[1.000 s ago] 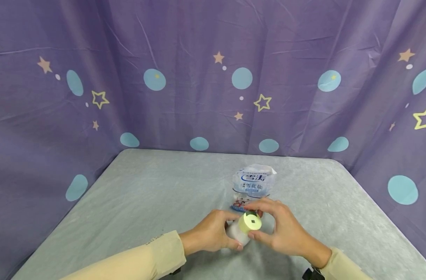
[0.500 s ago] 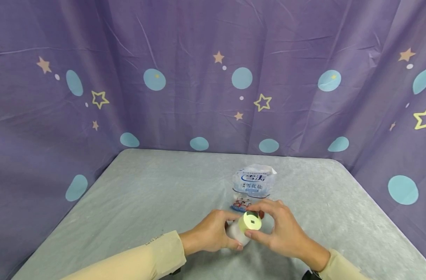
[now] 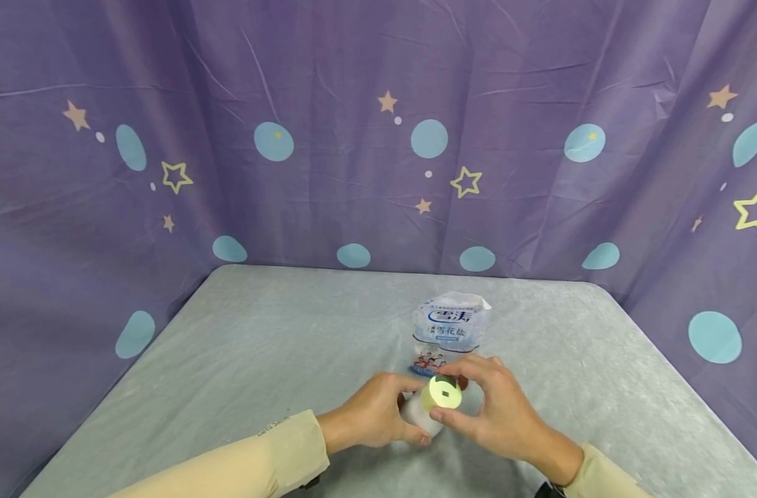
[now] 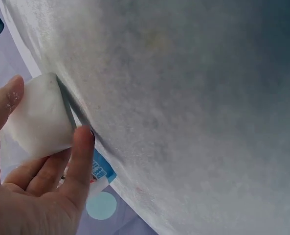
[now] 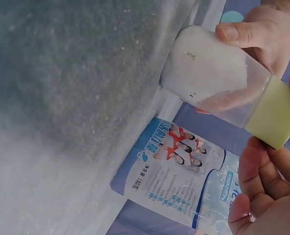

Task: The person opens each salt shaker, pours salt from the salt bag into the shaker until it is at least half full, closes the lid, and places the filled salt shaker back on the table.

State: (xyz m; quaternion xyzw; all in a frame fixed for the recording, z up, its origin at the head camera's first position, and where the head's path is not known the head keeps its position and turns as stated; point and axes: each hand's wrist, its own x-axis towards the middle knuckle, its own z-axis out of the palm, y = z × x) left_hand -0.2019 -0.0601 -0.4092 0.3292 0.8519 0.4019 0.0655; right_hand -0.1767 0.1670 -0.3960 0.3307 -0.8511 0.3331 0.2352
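A clear shaker bottle (image 5: 255, 95) stands on the table, much of it filled with white powder. In the left wrist view its filled body (image 4: 42, 117) shows white, its base at the cloth. My left hand (image 3: 375, 413) grips this body from the left, thumb on the near side and fingers on the far side. My right hand (image 3: 502, 418) pinches the pale yellow-green cap (image 3: 442, 394) between thumb and fingers. The cap sits on the bottle's neck, a small dark square on its top. Just behind stands a blue-and-white salt bag (image 3: 451, 325), partly covered by my right hand.
Grey cloth covers the table (image 3: 291, 332). Behind it and along both sides hangs a purple curtain (image 3: 353, 138) with stars and blue dots. Pale sleeves (image 3: 278, 449) cover my forearms.
My right thumb has slid a little leftward along the cap's near side, and the right wrist has shifted slightly left. The left hand keeps its grip on the bottle; the bag stays put.
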